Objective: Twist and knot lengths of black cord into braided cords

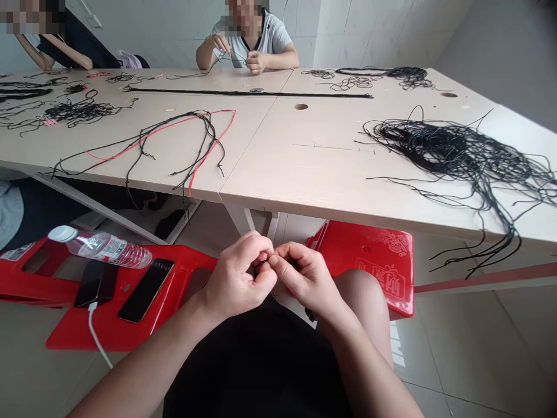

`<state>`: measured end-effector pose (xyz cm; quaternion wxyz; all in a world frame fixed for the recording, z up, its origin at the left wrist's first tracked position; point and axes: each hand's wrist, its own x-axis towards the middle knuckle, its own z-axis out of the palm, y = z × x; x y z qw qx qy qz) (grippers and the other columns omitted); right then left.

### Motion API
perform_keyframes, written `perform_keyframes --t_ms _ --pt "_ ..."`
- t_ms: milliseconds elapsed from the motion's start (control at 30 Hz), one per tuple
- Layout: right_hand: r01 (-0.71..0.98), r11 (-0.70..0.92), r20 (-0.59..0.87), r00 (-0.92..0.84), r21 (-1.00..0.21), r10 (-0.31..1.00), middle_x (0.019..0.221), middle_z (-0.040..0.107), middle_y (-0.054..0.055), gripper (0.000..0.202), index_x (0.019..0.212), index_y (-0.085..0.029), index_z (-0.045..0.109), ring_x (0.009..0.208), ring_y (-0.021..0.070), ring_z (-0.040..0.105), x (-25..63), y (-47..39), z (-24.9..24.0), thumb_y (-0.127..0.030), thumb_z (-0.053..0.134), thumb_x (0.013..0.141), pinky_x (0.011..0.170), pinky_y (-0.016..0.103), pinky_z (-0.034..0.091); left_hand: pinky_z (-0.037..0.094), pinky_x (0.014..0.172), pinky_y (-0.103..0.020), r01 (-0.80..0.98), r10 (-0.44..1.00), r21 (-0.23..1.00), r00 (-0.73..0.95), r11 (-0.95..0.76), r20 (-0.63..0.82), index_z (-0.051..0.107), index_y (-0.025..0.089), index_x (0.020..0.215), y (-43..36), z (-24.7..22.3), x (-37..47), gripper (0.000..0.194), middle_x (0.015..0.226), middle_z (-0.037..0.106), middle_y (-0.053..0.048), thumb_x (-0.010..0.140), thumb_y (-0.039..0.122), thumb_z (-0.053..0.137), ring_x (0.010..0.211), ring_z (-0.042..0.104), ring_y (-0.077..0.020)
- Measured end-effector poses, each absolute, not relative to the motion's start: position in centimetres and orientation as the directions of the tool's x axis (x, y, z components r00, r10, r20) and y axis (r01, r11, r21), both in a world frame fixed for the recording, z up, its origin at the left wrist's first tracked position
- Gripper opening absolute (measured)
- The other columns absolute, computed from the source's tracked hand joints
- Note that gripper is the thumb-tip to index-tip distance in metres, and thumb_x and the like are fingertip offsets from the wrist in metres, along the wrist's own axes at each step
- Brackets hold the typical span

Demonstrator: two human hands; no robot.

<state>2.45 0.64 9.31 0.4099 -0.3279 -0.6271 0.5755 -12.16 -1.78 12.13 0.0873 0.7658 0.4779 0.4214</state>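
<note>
Both hands meet above my lap, just short of the table's front edge. My left hand (243, 273) is curled closed around a black cord (261, 264), of which only a small piece shows between the fingers. Thumb and forefinger of my right hand (304, 271) pinch at the same cord, touching the left fingertips. Most of the cord is hidden by my fingers. On the table beyond lie knotted black cords with a red cord (178, 120) among them. A large tangled heap of black cords (456, 151) is at the right, some ends hanging over the edge.
A straight black cord bundle (248, 93) crosses the table (278, 168). Red stools (369, 249) stand below; one at left carries a water bottle (104, 247), a phone (145, 290) and a cabled dark device (96, 284). Across sits a person (270, 40) handling cord; another is far left.
</note>
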Motion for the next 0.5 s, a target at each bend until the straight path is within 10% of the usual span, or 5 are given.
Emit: perform_keyframes --t_ms 267,500 --pt "-0.003 0.167 0.152 -0.435 -0.986 0.888 0.060 0.054 -0.002 0.021 0.077 -0.016 0.063 0.051 0.0065 0.042 2.5 0.2 9.5 -0.033 0.056 0.087 0.046 0.019 0.034 0.034 0.044 -0.016 0.644 0.830 0.582 0.159 -0.497 0.534 0.043 0.021 0.076 -2.1 12.4 -11.6 0.023 0.062 0.041 0.006 0.066 0.000 0.047 0.049 0.036 -0.0050" --pt "-0.219 -0.015 0.062 -0.338 -0.976 0.939 0.055 0.052 -0.003 0.026 0.071 -0.017 0.057 0.044 0.0052 0.043 3.2 0.5 10.3 -0.039 0.058 0.085 0.040 0.017 0.033 0.047 0.055 -0.021 0.363 0.997 0.931 0.082 -0.042 0.013 0.054 0.018 0.083 -2.1 14.1 -11.7 0.007 0.070 0.054 0.001 0.080 0.024 0.057 0.060 0.054 -0.0100"
